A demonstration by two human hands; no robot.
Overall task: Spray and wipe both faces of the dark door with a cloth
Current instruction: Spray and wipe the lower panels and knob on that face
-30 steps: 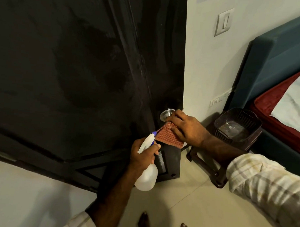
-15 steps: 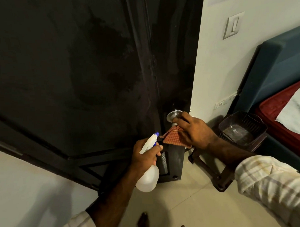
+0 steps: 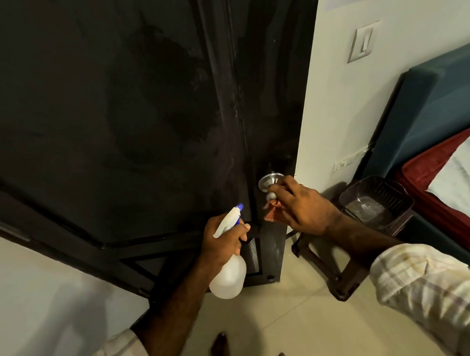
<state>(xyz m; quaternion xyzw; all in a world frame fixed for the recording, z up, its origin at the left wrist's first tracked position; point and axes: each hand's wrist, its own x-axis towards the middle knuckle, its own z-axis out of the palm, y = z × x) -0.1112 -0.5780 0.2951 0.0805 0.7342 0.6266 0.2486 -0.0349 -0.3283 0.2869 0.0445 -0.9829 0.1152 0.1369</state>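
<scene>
The dark door (image 3: 124,107) fills the left and middle of the view, with damp smears on its face. A silver knob (image 3: 270,181) sits near its right edge. My right hand (image 3: 303,207) holds the orange checked cloth (image 3: 274,214) bunched under the palm, fingertips touching the knob. My left hand (image 3: 223,244) grips the neck of a white spray bottle (image 3: 229,273) with a blue nozzle, held just in front of the door's lower panel.
A white wall (image 3: 335,101) with a switch plate (image 3: 362,41) stands right of the door. A dark plastic stool (image 3: 332,271) carries a dark basket (image 3: 377,204). A teal bed frame (image 3: 439,105) with red bedding lies far right. My bare feet (image 3: 249,348) stand on pale tiles.
My right hand has slid up from below the knob onto it, covering more of the cloth. The left hand and bottle have stayed in place.
</scene>
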